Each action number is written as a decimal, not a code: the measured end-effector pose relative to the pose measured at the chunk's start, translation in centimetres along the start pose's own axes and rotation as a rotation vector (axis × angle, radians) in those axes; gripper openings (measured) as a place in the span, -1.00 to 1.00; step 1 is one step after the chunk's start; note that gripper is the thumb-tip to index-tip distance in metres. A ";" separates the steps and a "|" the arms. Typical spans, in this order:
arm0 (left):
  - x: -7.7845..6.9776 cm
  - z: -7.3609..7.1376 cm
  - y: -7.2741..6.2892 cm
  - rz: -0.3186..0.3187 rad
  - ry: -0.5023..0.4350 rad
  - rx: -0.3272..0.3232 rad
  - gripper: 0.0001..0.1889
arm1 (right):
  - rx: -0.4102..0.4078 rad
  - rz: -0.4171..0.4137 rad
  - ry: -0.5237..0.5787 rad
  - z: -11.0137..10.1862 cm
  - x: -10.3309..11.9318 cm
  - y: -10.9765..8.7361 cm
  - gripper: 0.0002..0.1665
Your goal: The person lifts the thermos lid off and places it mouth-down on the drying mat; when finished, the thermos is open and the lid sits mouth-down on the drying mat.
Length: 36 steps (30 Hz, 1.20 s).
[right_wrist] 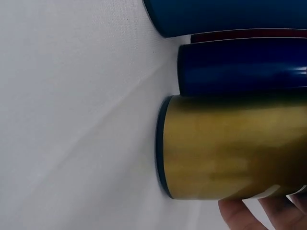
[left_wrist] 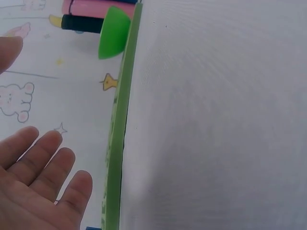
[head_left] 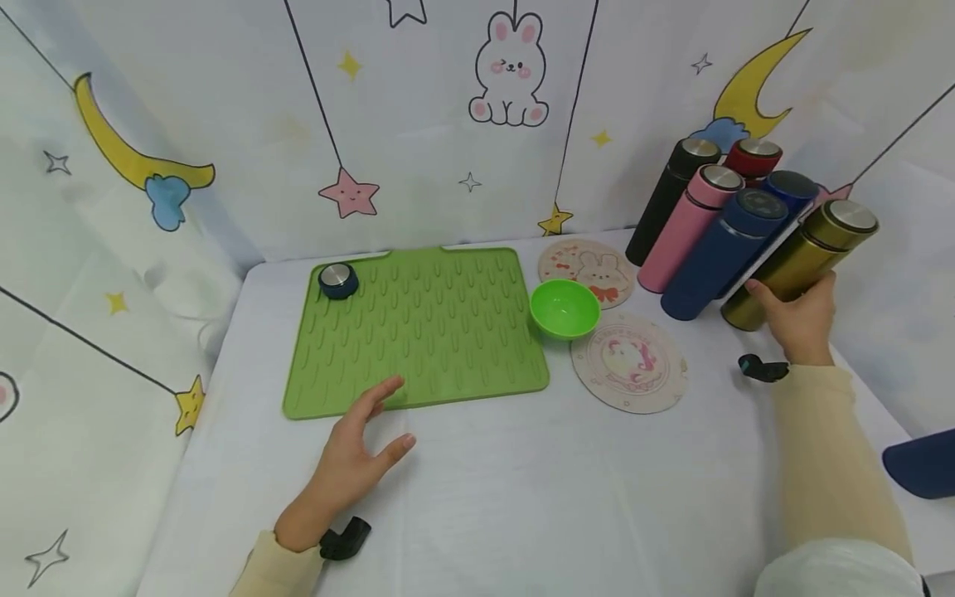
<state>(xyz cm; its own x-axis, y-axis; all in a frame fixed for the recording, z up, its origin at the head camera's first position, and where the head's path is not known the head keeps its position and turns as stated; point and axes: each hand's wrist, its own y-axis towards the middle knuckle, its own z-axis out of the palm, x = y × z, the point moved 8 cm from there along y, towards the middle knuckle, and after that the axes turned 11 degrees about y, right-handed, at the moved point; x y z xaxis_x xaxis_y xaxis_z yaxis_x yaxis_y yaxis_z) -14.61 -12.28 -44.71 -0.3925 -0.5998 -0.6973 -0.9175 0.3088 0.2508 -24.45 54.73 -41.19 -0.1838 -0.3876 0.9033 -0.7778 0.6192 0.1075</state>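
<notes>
At the table's right side, my right hand [head_left: 807, 325] holds the gold thermos flask [head_left: 813, 245], thumb on its near left side and fingers round the right. The right wrist view shows the flask's [right_wrist: 225, 148] dark base by the white cloth and fingertips [right_wrist: 235, 213] along one side. Two blue flasks [head_left: 712, 257], a pink one [head_left: 686, 228], a black one [head_left: 667, 199] and a red one [head_left: 753, 157] stand close beside it. My left hand [head_left: 346, 464] hovers by the green mat's [head_left: 418, 332] front edge, fingers spread, holding nothing.
A dark blue lid [head_left: 338, 282] with a silver top sits on the mat's back left corner. A green bowl [head_left: 564, 308] stands between the mat and two round coasters [head_left: 630, 362]. Another dark blue cylinder [head_left: 921, 466] lies at the right edge. A printed cloth hangs behind.
</notes>
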 end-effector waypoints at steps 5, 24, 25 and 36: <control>-0.7 0.1 0.2 0.022 -0.018 0.005 -0.21 | 0.022 0.059 -0.016 -1.3 -0.5 -1.7 0.05; -7.8 1.3 5.0 0.191 -0.264 0.142 -0.21 | 0.300 -0.257 -0.117 3.2 6.9 -16.7 -0.08; -8.5 1.4 5.4 0.206 -0.282 0.152 -0.21 | 0.343 -0.279 -0.114 4.3 7.7 -17.5 -0.08; -13.9 0.3 7.7 0.376 -0.484 0.198 -0.11 | 0.799 -0.495 0.030 15.6 13.9 -26.4 -0.10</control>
<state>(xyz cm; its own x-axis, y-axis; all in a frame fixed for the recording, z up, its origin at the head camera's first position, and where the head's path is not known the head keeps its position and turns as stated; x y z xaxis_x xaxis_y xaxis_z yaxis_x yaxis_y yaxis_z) -16.19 -1.34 -33.25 -0.5691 -0.0371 -0.8215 -0.6752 0.5913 0.4410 -15.84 22.35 -37.97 0.2849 -0.4564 0.8429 -0.9474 -0.2679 0.1752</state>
